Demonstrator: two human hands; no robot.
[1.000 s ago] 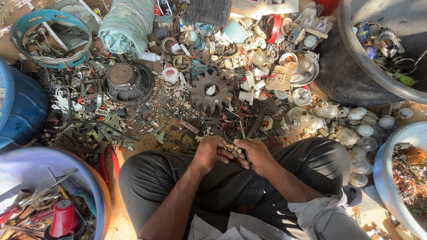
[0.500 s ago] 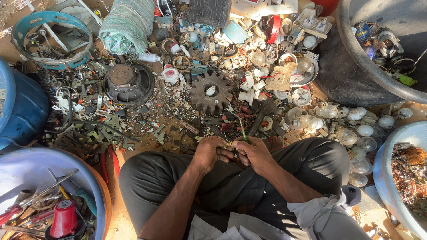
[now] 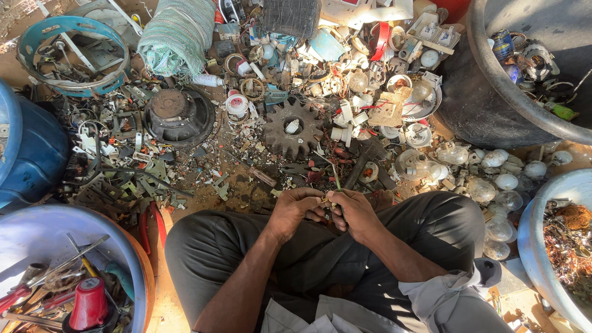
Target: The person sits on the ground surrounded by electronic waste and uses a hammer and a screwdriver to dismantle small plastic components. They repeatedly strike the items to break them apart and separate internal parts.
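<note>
Tubs ring the fingers on every side. Down and to the left of them a pale blue plastic basin (image 3: pixel 37 240) holds a red plastic cone-shaped cap (image 3: pixel 88 303), thin metal rods and loose tools. Far up and left, a blue metal ring-shaped drum top (image 3: pixel 73 55) cradles bent metal scraps, and a dark blue plastic barrel (image 3: pixel 34 151) stands at the left edge. Up and to the right of the fingers a large black rubber tub (image 3: pixel 487 92) carries tangled odds and ends along its rim. To the right and lower, a light blue plastic bowl (image 3: pixel 536 228) is filled with reddish copper wire.

A striped green woven sack (image 3: pixel 179 34), tied shut, lies well above and left of the fingers. A crumpled tan paper wrapper (image 3: pixel 388 110) sits above them among white plastic fittings; its markings are too small to make out.

Directly above the fingers lies a rusty toothed iron gear wheel (image 3: pixel 293 128), with a round black loudspeaker cone (image 3: pixel 179 117) farther left. Clear glass bulbs (image 3: pixel 496 185) cluster to the right.

The left hand (image 3: pixel 295 213) and the right hand (image 3: pixel 351 213) meet over the lap, fingertips pinched close on a small brass-coloured piece with a thin green wire (image 3: pixel 333 191) rising from between them. The piece is mostly hidden; its shape cannot be told.
</note>
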